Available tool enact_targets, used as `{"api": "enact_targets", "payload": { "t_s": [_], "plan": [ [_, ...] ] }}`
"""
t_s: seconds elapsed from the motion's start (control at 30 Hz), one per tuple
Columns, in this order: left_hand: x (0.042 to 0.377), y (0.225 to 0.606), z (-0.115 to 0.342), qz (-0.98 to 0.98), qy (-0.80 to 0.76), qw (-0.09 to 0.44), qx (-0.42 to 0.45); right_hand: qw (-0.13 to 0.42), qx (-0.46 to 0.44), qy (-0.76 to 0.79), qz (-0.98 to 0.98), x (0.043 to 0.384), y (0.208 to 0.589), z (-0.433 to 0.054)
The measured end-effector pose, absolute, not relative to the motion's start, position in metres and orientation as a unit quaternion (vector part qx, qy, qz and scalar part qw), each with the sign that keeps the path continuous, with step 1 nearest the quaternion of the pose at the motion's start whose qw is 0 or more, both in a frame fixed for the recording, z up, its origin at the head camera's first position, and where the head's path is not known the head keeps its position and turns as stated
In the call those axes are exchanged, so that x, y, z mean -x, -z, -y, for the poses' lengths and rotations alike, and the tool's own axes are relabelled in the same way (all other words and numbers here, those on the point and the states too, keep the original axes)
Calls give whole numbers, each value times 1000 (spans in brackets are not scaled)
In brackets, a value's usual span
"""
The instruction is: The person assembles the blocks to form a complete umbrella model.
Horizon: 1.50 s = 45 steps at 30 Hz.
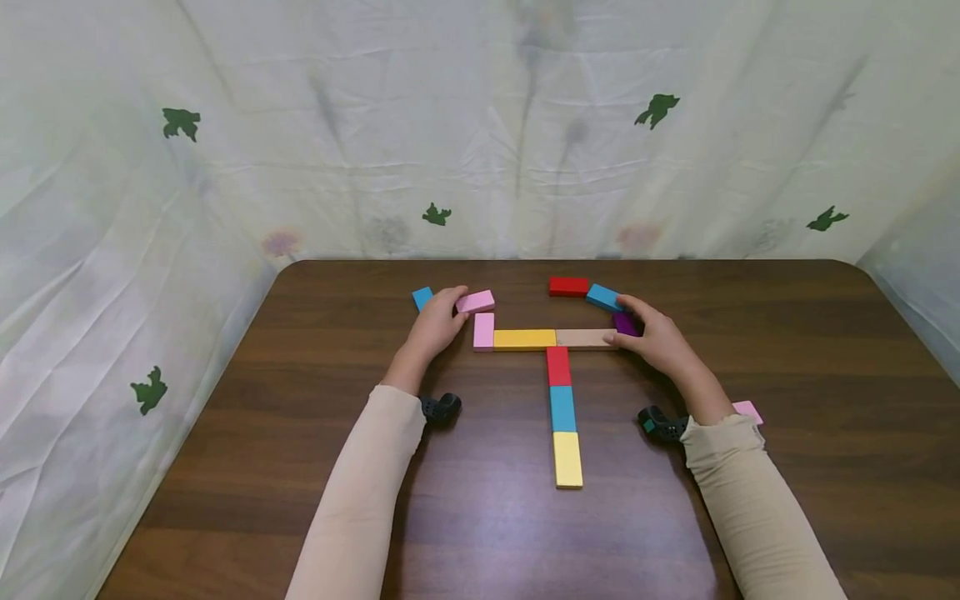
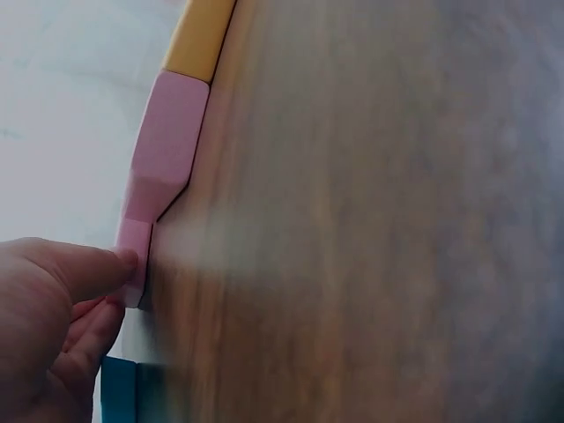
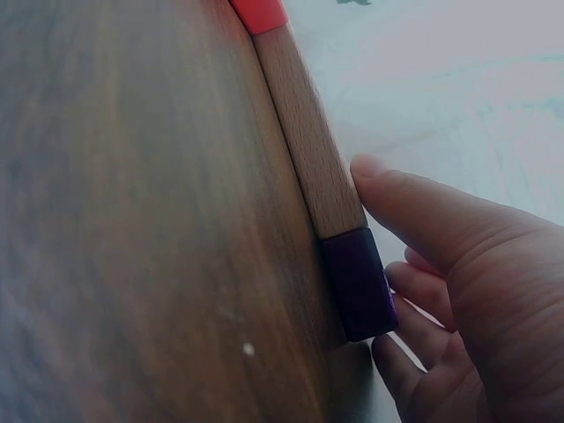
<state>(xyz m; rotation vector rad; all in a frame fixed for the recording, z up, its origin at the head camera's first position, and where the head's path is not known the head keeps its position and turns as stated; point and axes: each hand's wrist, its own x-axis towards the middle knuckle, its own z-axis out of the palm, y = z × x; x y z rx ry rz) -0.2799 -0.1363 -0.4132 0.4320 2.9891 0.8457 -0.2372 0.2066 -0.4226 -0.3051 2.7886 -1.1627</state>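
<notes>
My left hand (image 1: pixel 437 321) pinches a pink block (image 1: pixel 476 302) between thumb and fingers. Just below it, a second pink block (image 1: pixel 483 332) meets the end of a yellow-orange block (image 1: pixel 524 339). My right hand (image 1: pixel 660 340) lies over the right side of the layout, its thumb at the plain wooden block (image 1: pixel 585 338). Its relaxed fingers reach past a partly hidden purple block (image 1: pixel 626 323) toward a blue block (image 1: pixel 603 297). In the right wrist view, the purple block (image 3: pixel 359 284) adjoins the wooden block's end, with fingertips beside it.
A red block (image 1: pixel 568 287) touches the blue one at the back. From the row's middle, red (image 1: pixel 558 367), blue (image 1: pixel 562 408) and pale yellow (image 1: pixel 567 460) blocks run toward me. Another blue block (image 1: pixel 422 297) lies behind my left hand, and a pink block (image 1: pixel 747 412) beside my right wrist.
</notes>
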Motion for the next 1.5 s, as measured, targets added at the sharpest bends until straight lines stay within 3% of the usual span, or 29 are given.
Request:
{"api": "enact_targets", "payload": {
  "t_s": [0.67,1.5],
  "plan": [
    [279,410,124,-949,-275,-80,-133,51,97,380,-919,238,424,-207],
    [282,417,101,-942,-322,-40,-87,48,97,377,-920,237,422,-206]
  ]
}}
